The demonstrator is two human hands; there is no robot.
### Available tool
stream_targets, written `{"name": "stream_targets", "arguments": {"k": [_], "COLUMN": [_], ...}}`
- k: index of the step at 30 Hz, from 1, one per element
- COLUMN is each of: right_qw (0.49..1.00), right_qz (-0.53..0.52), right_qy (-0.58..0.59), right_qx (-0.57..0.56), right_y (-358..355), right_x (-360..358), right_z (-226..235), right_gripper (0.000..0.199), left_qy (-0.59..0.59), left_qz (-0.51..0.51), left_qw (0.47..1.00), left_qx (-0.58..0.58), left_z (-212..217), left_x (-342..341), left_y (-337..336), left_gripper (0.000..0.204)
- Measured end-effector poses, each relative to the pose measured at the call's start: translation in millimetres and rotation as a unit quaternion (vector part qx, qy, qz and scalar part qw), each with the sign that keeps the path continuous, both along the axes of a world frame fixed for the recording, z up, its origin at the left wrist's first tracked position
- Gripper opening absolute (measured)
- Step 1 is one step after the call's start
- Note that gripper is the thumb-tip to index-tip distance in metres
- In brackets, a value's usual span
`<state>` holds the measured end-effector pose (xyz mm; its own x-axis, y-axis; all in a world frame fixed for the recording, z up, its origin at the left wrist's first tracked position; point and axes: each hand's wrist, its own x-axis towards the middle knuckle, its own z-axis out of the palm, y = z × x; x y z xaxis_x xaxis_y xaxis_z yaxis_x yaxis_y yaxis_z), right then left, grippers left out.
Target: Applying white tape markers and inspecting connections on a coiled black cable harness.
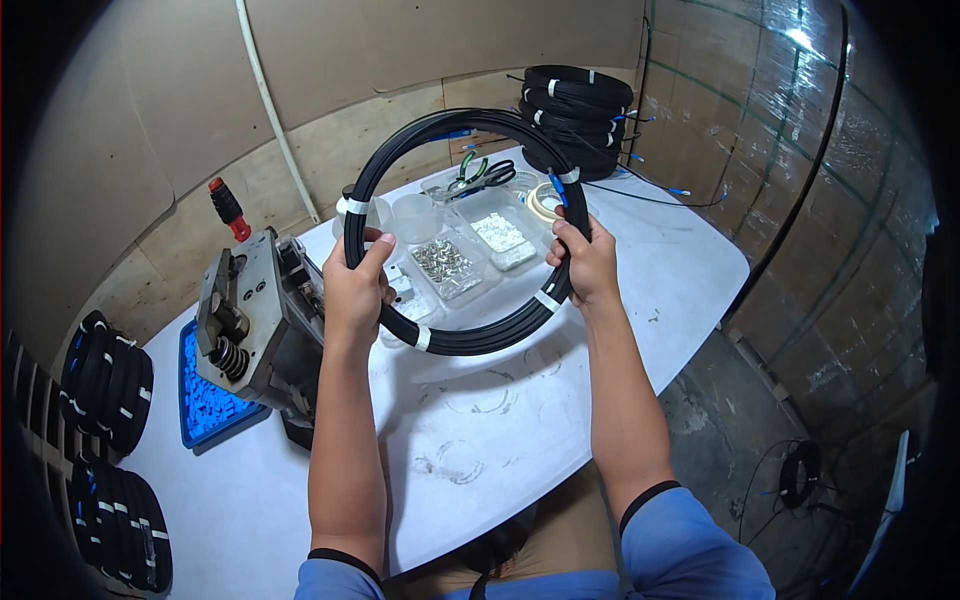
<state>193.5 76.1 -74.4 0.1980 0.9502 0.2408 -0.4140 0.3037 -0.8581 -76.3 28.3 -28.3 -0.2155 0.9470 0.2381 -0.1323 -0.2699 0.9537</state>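
Held up above the white table is a coil of black cable [480, 338], bound with several white tape bands. My left hand [357, 290] wraps round its left side, thumb on the inner edge. On the opposite side my right hand [588, 258] grips the coil, close to a blue cable connector [558, 187] at the inner edge. Behind and seen through the ring are a clear box of small metal parts [445, 262] and another with small white pieces [502, 236]. The fingers behind the coil are partly hidden.
A metal press-like machine [265, 300] stands at left, beside a blue tray [222, 432] of small blue parts. Stacked black coils [578, 120] sit at the table's far end, others [110, 390] at far left. Scissors [490, 178] lie behind the boxes. Wrapped cartons [740, 130] line the right.
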Motion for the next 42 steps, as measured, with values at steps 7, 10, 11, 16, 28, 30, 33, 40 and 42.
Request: {"name": "stream_targets", "arguments": {"k": [7,10,11,16,28,30,33,40,42], "right_qw": [0.994,0.986,0.983,0.976,0.926,0.927,0.941,0.958,0.963], "right_qz": [0.068,0.102,0.118,0.146,0.095,0.087,0.1,0.154,0.142], "right_qy": [0.077,0.124,0.136,0.158,0.341,0.341,0.297,0.214,0.211], "right_qx": [0.032,0.033,0.03,0.032,0.127,0.13,0.125,0.108,0.087], "right_y": [-7.6,-9.8,-9.9,-5.8,-19.2,-20.7,-24.3,-10.3,-7.9], "right_x": [0.5,2.1,3.7,6.4,-33.7,-36.9,-47.4,-30.7,-15.8], "right_z": [5.7,6.5,6.5,0.0,-3.3,-6.3,-3.5,-5.1,0.5], "right_gripper": [0.017,0.015,0.014,0.016,0.012,0.014,0.018,0.065,0.061], "left_qy": [-0.006,-0.005,-0.003,-0.036,-0.173,-0.198,-0.3,-0.288,-0.25], "left_qz": [-0.006,-0.007,-0.006,-0.027,0.012,0.011,-0.005,-0.04,-0.065], "left_qw": [1.0,1.0,1.0,0.999,0.966,0.964,0.942,0.952,0.964], "left_qx": [0.005,0.006,0.006,0.031,0.193,0.179,0.147,0.096,0.061], "left_z": [2.2,4.0,4.5,4.2,-58.0,-44.1,-39.8,-19.3,-14.0], "left_x": [-2.6,-2.0,-1.3,-5.1,69.3,104.8,86.9,13.5,-1.0], "left_y": [-1.5,-3.2,-3.1,-0.5,2.1,-15.0,-7.5,4.8,7.3], "left_gripper": [0.016,0.017,0.017,0.027,0.05,0.036,0.019,0.021,0.019]}}
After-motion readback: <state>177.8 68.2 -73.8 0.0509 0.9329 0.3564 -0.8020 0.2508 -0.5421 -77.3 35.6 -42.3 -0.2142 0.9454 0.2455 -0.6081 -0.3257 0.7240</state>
